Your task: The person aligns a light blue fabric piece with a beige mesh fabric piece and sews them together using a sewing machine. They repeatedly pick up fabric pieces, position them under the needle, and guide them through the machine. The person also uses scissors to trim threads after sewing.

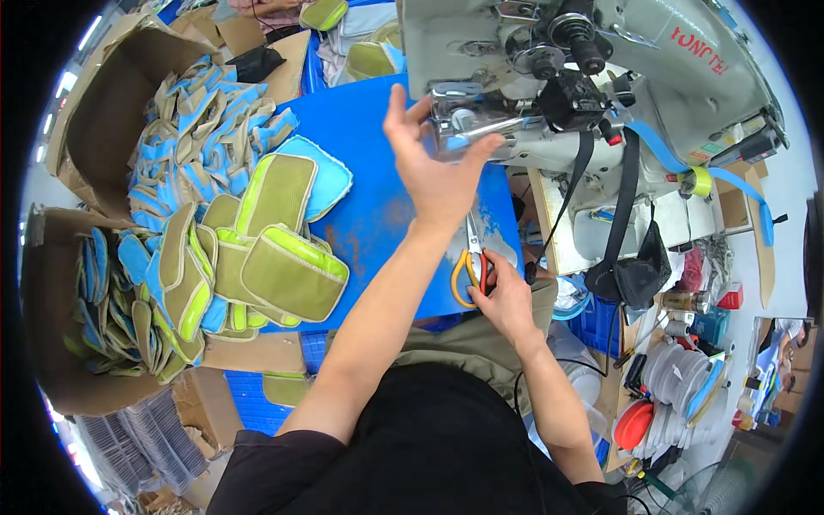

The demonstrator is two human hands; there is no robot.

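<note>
My left hand [439,176] is raised with fingers and thumb spread, at the clear plastic guard [459,116] of a sewing machine [489,43]. Whether the fingertips touch the guard I cannot tell. My right hand [508,300] is closed on a pair of scissors [464,276] with yellow and orange handles, near the front edge of the blue tabletop [365,129]. The scissors' metal blades point away from me, toward the machine. Left of my left forearm lies a pile of padded pieces [296,275] in olive and lime green with pale edging.
Two cardboard boxes [86,154] at the left hold blue and beige strips and more padded pieces. Blue tape [657,148] and black straps [631,189] hang from the machine. Stacked white reels [678,378] stand at the lower right. Another person's arm [266,9] shows at the top.
</note>
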